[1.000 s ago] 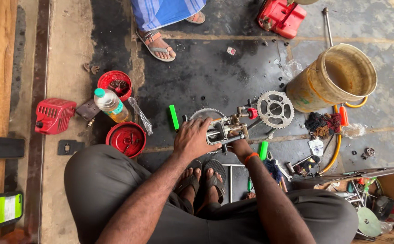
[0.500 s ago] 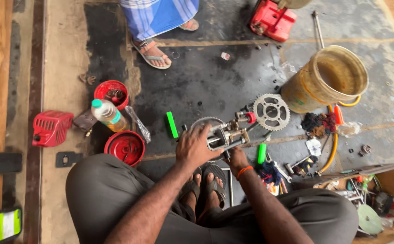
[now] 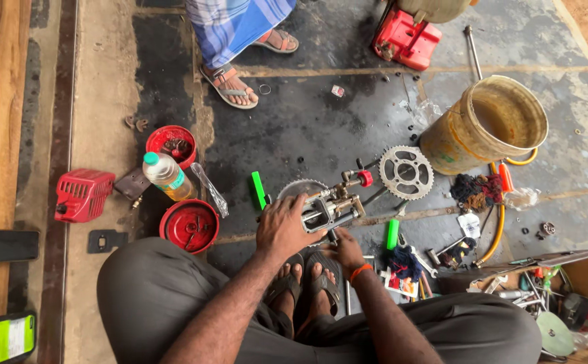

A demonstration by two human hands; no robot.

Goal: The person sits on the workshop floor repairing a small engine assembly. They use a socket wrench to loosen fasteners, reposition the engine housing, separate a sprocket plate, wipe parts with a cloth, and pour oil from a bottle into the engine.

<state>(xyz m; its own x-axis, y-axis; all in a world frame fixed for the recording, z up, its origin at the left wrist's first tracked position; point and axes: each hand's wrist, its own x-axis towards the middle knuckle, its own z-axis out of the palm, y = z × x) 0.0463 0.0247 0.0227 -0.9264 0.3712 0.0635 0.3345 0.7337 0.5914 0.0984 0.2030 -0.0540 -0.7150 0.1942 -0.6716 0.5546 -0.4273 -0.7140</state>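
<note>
grey cast-metal engine part sits on the dark oily floor before the person's sandalled feet. left hand wraps over its near end, fingers curled tight; right hand pinches beneath it. toothed steel sprocket lies just beside.

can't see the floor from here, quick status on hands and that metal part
Left hand clamped on metal assembly. Right hand at its underside, grip unclear. Sprocket close beside; green tool by left hand.
</note>
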